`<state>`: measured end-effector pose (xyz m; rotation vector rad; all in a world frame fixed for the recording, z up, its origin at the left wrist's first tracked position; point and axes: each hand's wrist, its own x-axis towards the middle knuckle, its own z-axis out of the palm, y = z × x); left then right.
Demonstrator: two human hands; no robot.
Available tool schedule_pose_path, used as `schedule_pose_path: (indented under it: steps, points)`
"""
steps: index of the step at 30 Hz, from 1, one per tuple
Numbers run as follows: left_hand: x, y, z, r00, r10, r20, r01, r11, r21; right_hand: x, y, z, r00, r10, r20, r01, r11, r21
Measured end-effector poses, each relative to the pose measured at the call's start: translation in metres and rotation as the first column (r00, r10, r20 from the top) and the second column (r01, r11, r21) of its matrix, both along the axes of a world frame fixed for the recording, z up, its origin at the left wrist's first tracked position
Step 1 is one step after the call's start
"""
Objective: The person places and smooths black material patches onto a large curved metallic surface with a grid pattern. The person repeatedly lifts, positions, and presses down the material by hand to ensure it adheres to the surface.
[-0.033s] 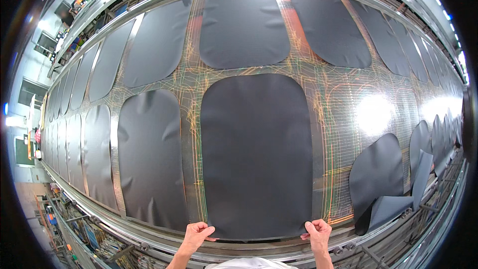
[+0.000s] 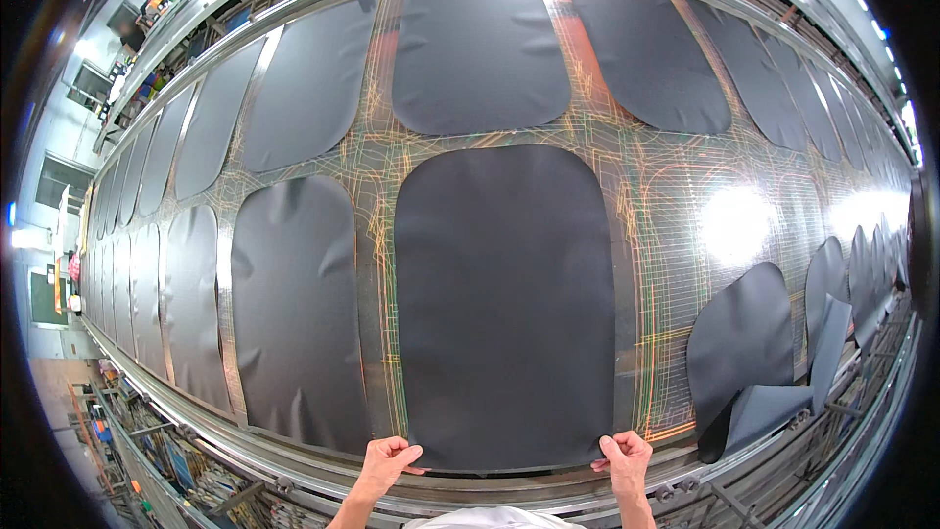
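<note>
My left hand [image 2: 394, 455] pinches the near left corner of a large dark grey sheet [image 2: 503, 304] with rounded far corners, and my right hand [image 2: 619, 453] grips its near right corner. This sheet lies flat on a long table surface [image 2: 676, 176] covered with orange and green lines. Just left of it lies a similar, wrinkled sheet [image 2: 292, 304]. To the right, another dark sheet [image 2: 739, 323] is folded over at its near end.
More dark sheets [image 2: 478, 49] lie in two rows along the table, curled at the right. Metal rails [image 2: 294, 10] run along both long edges. Shelving [image 2: 166, 470] with materials stands below the near edge. A white wall with windows [image 2: 64, 176] is at the left.
</note>
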<state>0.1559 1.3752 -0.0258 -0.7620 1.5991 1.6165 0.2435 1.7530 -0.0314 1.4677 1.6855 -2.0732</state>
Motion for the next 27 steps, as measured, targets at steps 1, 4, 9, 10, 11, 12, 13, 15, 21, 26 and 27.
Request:
schedule_pose_path:
  steps: [1, 4, 9, 10, 11, 12, 13, 15, 21, 26, 27]
  points:
    - [0.0, 0.0, 0.0, 1.0, -0.002, 0.003, 0.002, 1.0, 0.0, 0.001, 0.0, -0.001, 1.0, -0.004, 0.001, 0.004, 1.0, -0.002]
    - [-0.001, 0.001, 0.002, 1.0, -0.007, 0.012, 0.008, 1.0, -0.005, 0.003, 0.0, -0.004, 1.0, -0.009, 0.002, 0.009, 1.0, -0.004]
    - [-0.004, 0.003, 0.008, 0.999, -0.037, 0.008, 0.037, 0.999, -0.017, 0.003, 0.001, -0.004, 1.0, -0.011, -0.01, 0.011, 1.0, -0.004]
    - [-0.004, 0.002, 0.006, 0.999, -0.044, 0.006, 0.044, 0.999, -0.015, 0.003, 0.001, -0.003, 1.0, -0.008, -0.009, 0.008, 1.0, -0.003]
    - [-0.004, 0.001, 0.006, 0.999, -0.05, 0.005, 0.05, 0.999, -0.013, 0.002, 0.001, -0.003, 1.0, -0.006, -0.008, 0.006, 1.0, -0.001]
    - [-0.003, 0.001, 0.005, 0.999, -0.053, 0.004, 0.053, 0.999, -0.014, 0.002, 0.001, -0.002, 1.0, -0.003, -0.007, 0.003, 1.0, 0.0]
    - [-0.003, 0.001, 0.005, 0.998, -0.055, 0.003, 0.055, 0.998, -0.014, 0.002, 0.001, -0.003, 1.0, -0.003, -0.008, 0.003, 1.0, 0.004]
    - [-0.003, 0.001, 0.005, 0.998, -0.062, 0.002, 0.062, 0.998, -0.017, 0.003, 0.001, -0.003, 1.0, -0.003, -0.01, 0.003, 1.0, 0.012]
    - [-0.007, 0.003, 0.011, 0.997, -0.075, 0.008, 0.075, 0.997, -0.028, 0.004, 0.001, -0.005, 1.0, -0.002, -0.011, 0.002, 1.0, 0.013]
    - [-0.009, 0.005, 0.012, 0.996, -0.089, 0.006, 0.089, 0.995, -0.034, 0.002, 0.0, -0.002, 1.0, -0.008, -0.011, 0.008, 1.0, 0.017]
    - [-0.009, 0.005, 0.013, 0.996, -0.09, 0.004, 0.09, 0.995, -0.034, 0.002, 0.0, -0.001, 1.0, -0.012, -0.01, 0.012, 1.0, 0.015]
